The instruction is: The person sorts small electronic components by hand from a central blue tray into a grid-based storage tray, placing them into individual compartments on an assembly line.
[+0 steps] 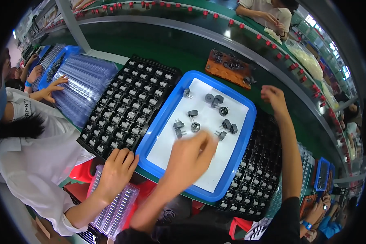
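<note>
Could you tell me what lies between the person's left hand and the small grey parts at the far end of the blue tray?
In the head view, between the left hand and the far grey parts lie more small grey parts, scattered on the white sheet lining the blue tray.

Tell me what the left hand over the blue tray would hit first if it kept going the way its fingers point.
Probably the small dark grey cylindrical part lying on the white sheet of the blue plastic tray, just beyond the blurred left hand. Its height above the tray is unclear.
</note>
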Available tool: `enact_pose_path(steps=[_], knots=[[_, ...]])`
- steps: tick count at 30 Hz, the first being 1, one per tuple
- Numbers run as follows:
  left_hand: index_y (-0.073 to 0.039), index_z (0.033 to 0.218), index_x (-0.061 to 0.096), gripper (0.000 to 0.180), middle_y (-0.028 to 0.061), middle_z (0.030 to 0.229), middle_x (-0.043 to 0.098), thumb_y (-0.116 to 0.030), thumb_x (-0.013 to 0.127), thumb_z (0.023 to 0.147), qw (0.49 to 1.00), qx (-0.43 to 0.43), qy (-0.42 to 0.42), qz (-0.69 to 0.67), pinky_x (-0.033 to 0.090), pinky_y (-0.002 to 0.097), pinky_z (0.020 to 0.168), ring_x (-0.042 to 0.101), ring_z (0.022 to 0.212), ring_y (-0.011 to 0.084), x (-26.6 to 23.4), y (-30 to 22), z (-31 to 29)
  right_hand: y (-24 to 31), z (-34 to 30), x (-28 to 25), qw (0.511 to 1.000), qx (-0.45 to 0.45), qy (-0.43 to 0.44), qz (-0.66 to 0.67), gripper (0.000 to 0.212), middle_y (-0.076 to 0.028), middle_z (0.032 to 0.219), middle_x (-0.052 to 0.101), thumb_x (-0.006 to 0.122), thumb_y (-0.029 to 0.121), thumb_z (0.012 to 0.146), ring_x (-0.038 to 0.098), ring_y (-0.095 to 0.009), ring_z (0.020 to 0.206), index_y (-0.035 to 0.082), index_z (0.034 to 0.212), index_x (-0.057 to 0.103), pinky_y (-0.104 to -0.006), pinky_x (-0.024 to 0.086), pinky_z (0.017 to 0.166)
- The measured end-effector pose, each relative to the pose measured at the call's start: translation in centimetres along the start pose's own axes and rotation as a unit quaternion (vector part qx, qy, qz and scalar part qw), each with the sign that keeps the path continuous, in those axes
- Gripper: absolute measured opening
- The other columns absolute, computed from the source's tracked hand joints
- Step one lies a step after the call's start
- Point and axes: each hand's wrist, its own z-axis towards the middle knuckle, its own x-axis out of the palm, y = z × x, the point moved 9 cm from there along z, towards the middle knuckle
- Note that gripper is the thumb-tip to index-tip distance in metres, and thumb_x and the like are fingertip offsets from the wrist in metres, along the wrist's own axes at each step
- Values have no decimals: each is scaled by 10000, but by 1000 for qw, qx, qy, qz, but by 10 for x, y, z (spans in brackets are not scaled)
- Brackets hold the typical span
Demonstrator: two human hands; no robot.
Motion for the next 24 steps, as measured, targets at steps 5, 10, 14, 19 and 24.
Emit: enact_pose_path(steps=[5, 10, 14, 19, 24], knots=[[24, 813, 637, 195, 171, 734, 658, -145, 562, 876, 937, 207, -262, 104, 496, 363, 636, 648, 658, 303, -48, -63, 138, -3, 55, 25, 994, 113, -2, 1, 469, -112, 1052, 635, 626, 317, 870, 621, -193, 882, -16, 1195, 573, -312, 515, 768], [32, 1006, 660, 337, 258, 1053, 660, -238, 577, 823, 923, -13, -207, 325, 510, 442, 887, 639, 986, 406, -45, 58, 279, -43, 82, 65, 970, 218, 18, 105, 426, -122, 1050, 584, 637, 337, 867, 588, -240, 897, 15, 1135, 563, -418, 566, 775], [42, 1222, 564, 517, 231, 1214, 593, -251, 660, 808, 923, -142, -85, 346, 478, 418, 974, 557, 1165, 375, -17, 115, 311, -50, 89, 74, 957, 252, -18, 145, 310, -75, 1004, 542, 629, 303, 865, 553, -263, 931, 69, 1059, 567, -481, 520, 832], [19, 1177, 614, 476, 237, 1257, 564, -212, 718, 773, 942, -209, -106, 239, 496, 401, 964, 565, 1156, 391, -25, 128, 310, -23, 88, 99, 949, 267, -32, 166, 280, -70, 993, 584, 632, 312, 845, 558, -254, 939, 105, 1027, 585, -467, 474, 828], [-19, 1100, 676, 405, 217, 1231, 595, -185, 760, 740, 930, -231, -128, 256, 517, 381, 945, 596, 1137, 355, -32, 131, 305, -24, 101, 98, 954, 251, -14, 166, 241, -60, 921, 599, 642, 284, 820, 571, -225, 854, 115, 989, 611, -446, 470, 789]])
